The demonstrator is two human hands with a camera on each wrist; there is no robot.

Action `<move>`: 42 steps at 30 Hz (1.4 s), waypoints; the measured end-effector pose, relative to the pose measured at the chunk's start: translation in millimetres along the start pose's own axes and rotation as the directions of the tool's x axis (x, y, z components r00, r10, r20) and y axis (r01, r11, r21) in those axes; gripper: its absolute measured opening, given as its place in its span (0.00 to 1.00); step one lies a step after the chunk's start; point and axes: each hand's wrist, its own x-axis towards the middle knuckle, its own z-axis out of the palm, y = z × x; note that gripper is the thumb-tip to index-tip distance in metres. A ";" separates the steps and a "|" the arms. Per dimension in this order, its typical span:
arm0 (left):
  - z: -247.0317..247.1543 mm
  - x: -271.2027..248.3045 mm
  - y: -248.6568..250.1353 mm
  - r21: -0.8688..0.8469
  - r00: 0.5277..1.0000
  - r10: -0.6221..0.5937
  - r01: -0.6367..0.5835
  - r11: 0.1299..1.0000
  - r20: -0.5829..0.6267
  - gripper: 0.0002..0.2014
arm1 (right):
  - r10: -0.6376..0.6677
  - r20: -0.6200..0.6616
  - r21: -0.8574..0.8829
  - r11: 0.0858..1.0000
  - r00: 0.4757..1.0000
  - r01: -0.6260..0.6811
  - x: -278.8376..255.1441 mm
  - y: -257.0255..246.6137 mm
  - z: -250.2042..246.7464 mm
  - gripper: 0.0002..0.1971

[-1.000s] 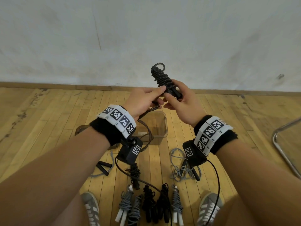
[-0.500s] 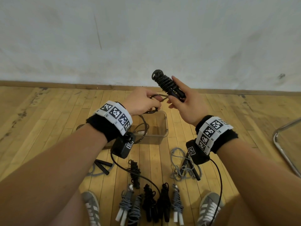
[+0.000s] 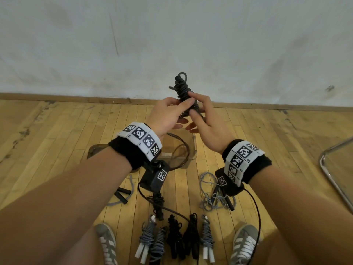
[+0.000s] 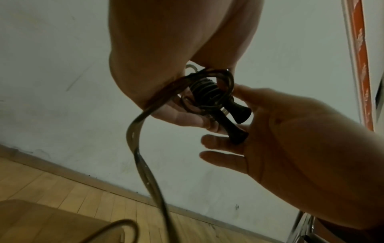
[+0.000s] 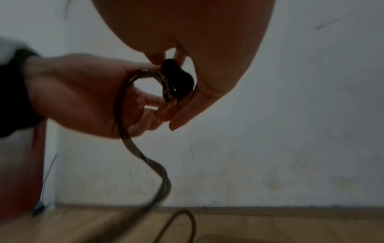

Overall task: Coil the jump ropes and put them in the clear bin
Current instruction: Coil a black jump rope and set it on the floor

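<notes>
While the black jump rope with its cord wound tightly round both handles (image 3: 182,91) sits upright at chest height, above the clear plastic bin (image 3: 193,148) on the wooden floor, it's pinched from both sides. The right hand (image 3: 207,119) grips the handle ends, probably to keep the bundle steady, and the left hand (image 3: 168,115) pinches the loose cord to feed the next wrap. A long slack loop (image 3: 179,150) hangs down toward the bin, so I'd say it's mostly coiled, not done. Five already-wound ropes (image 3: 175,238) lie in a row by the grey sneakers (image 3: 106,243).
</notes>
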 end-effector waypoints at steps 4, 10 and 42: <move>-0.7 -0.8 2.3 -0.016 1.000 0.001 -0.001 1.000 -0.001 0.18 | 0.074 -0.005 0.179 0.981 0.997 -0.071 3.1 -5.2 -1.0 0.18; -9.9 -1.4 6.5 -0.080 0.997 -0.038 0.043 0.996 0.068 0.18 | 0.187 0.111 0.189 0.960 0.976 -0.205 10.5 -0.8 -15.3 0.31; -10.3 2.4 8.9 -0.020 0.999 -0.007 0.008 1.000 0.037 0.10 | 0.026 -0.131 -0.481 0.872 0.991 -0.086 8.8 6.5 -30.3 0.33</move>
